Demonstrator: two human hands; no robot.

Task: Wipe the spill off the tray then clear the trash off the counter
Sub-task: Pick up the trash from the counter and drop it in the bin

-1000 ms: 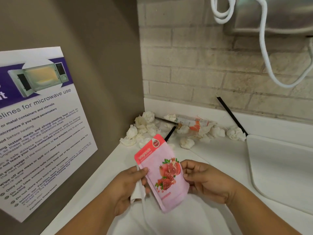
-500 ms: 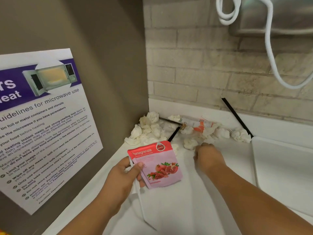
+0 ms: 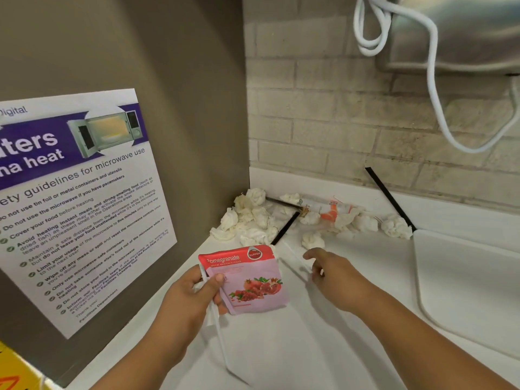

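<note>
Head view: left hand (image 3: 185,299) grips pomegranate sachet (image 3: 250,282), seemingly sealed.

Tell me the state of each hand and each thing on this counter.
left hand, grips the pomegranate packet
pomegranate packet, held above the counter
right hand, over the counter, grip unclear
tissue wads, crumpled, heaped in the corner
black straw, leaning on the wall
tray, flat, no spill visible
</note>
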